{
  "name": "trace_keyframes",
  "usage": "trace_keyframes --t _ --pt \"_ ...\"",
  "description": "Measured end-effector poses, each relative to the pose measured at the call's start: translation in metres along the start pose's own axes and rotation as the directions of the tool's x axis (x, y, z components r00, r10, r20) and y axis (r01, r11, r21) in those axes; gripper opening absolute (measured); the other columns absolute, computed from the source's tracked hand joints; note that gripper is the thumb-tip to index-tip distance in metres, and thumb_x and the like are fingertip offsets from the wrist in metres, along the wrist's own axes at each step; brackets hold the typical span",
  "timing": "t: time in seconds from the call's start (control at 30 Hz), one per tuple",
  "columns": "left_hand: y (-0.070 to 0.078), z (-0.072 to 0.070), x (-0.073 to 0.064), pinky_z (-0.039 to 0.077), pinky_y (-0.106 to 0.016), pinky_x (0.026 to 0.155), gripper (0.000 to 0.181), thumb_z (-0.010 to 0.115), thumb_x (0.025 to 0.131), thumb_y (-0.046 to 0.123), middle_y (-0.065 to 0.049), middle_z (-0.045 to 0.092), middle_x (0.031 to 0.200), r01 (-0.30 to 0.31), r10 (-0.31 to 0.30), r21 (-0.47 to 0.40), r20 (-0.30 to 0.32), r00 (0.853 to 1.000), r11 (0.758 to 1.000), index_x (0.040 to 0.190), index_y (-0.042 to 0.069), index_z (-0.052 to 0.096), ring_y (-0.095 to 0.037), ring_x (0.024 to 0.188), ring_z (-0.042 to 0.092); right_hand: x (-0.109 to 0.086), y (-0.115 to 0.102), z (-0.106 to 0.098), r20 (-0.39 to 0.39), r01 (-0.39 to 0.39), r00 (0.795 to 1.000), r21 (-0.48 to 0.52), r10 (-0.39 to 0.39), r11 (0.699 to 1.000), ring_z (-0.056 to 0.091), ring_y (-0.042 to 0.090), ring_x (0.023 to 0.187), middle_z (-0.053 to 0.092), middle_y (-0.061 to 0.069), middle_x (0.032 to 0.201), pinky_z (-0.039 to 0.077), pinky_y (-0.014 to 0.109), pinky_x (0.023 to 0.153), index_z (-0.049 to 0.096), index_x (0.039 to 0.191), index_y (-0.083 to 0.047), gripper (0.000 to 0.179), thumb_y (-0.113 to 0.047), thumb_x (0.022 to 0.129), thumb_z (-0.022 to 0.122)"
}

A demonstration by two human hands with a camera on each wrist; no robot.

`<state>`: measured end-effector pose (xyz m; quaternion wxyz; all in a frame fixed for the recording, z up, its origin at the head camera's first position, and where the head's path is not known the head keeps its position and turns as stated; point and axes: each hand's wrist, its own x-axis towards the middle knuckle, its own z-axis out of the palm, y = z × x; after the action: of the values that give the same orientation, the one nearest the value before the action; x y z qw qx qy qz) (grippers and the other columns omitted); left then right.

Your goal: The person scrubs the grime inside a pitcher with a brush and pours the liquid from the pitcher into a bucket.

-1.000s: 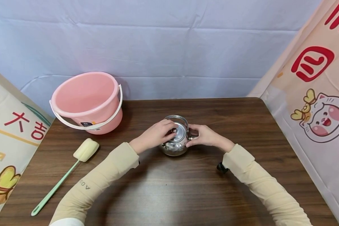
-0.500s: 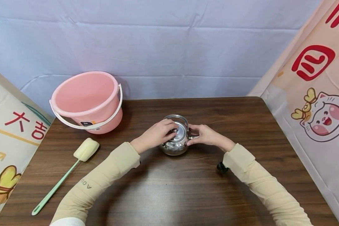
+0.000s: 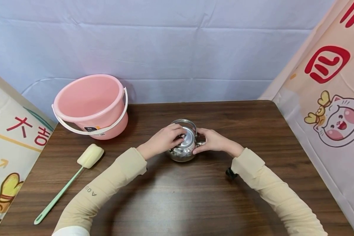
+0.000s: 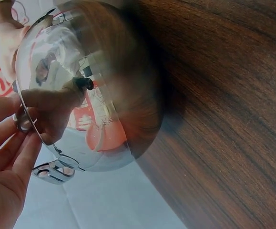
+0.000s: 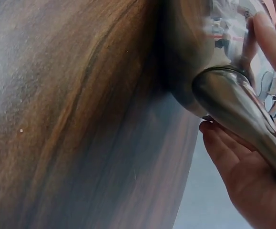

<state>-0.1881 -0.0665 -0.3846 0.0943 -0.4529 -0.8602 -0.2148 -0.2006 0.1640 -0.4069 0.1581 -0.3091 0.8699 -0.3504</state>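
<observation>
A small shiny steel teapot (image 3: 181, 154) stands upright on the table in the head view, its hoop handle (image 3: 185, 121) raised at the back. The round lid (image 3: 189, 140) sits on top. My left hand (image 3: 164, 140) reaches over it and pinches the lid's knob (image 4: 23, 121) between thumb and fingers. From the other side, my right hand (image 3: 214, 141) steadies the pot around its spout (image 5: 240, 107). The right thumb lies against the body on the near side, and the other fingers rest along the far side. Fingers partly cover the knob in the head view.
A pink bucket (image 3: 112, 120) with a white handle stands at the back left. Nearer lies a cream sponge brush (image 3: 90, 156) with a long green stem. The wooden table (image 3: 177, 203) ends at a pale cloth backdrop (image 3: 165, 49), with printed sheets at both sides.
The right hand's thumb has shifted slightly lower and inward along the teapot. The left hand stays on the knob, and the teapot stays put.
</observation>
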Motion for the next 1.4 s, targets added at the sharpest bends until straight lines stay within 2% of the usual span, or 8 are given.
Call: trace_keyframes --t 0.2,0.47,0.7,0.9,1.2,1.4 --pt "0.000 0.000 0.000 0.044 -0.028 0.083 0.024 0.067 0.081 0.010 -0.007 0.060 0.101 0.005 -0.005 -0.003 -0.008 1.000 1.000 0.103 0.001 0.064 -0.017 0.095 0.055 0.004 -0.001 -0.001 0.023 0.003 1.000 -0.002 -0.003 1.000 0.048 0.025 0.117 0.050 0.012 0.128 0.040 0.040 0.094 0.037 0.136 -0.005 0.090 -0.039 0.065 0.080" --pt "0.002 -0.002 0.001 0.044 -0.029 0.084 0.022 0.066 0.082 0.010 -0.007 0.061 0.101 0.005 -0.005 -0.007 -0.007 1.000 1.000 0.103 0.002 0.064 -0.017 0.096 0.056 0.010 0.000 -0.002 0.070 -0.004 0.998 0.079 -0.001 0.997 0.048 0.026 0.117 0.047 0.012 0.128 0.040 0.039 0.094 0.034 0.137 -0.004 0.090 -0.033 0.066 0.080" --pt "0.000 -0.003 0.002 0.045 -0.028 0.083 0.021 0.065 0.083 0.009 -0.006 0.061 0.100 0.017 -0.017 -0.021 0.007 1.000 1.000 0.103 0.001 0.065 -0.017 0.095 0.056 0.011 0.002 -0.001 0.062 -0.038 0.998 0.085 0.033 0.996 0.048 0.026 0.118 0.048 0.011 0.127 0.040 0.038 0.094 0.039 0.134 -0.005 0.087 -0.035 0.065 0.081" --pt "0.000 -0.003 0.002 0.045 -0.027 0.082 0.020 0.064 0.083 0.008 -0.006 0.061 0.099 0.026 -0.026 -0.044 0.022 0.999 0.999 0.102 0.002 0.065 -0.016 0.094 0.056 0.011 0.004 0.000 0.056 -0.035 0.998 0.092 0.030 0.995 0.048 0.025 0.117 0.049 0.010 0.127 0.040 0.039 0.095 0.040 0.133 -0.006 0.085 -0.034 0.064 0.081" --pt "-0.001 -0.005 0.003 0.046 -0.025 0.080 0.020 0.064 0.083 0.009 -0.006 0.061 0.098 0.024 -0.025 -0.067 -0.002 1.000 0.997 0.101 0.002 0.066 -0.015 0.092 0.057 0.012 0.005 0.001 0.047 -0.054 0.998 0.079 0.050 0.995 0.047 0.025 0.118 0.049 0.011 0.128 0.039 0.039 0.095 0.041 0.133 -0.004 0.087 -0.035 0.064 0.081" --pt "-0.001 -0.006 0.004 0.046 -0.025 0.081 0.019 0.064 0.084 0.009 -0.006 0.061 0.100 0.021 -0.020 -0.066 0.006 1.000 0.998 0.101 0.002 0.066 -0.015 0.093 0.057 0.012 0.004 0.001 0.050 -0.058 0.997 0.090 0.054 0.994 0.048 0.025 0.117 0.049 0.011 0.127 0.040 0.039 0.095 0.041 0.133 -0.005 0.085 -0.035 0.064 0.081"
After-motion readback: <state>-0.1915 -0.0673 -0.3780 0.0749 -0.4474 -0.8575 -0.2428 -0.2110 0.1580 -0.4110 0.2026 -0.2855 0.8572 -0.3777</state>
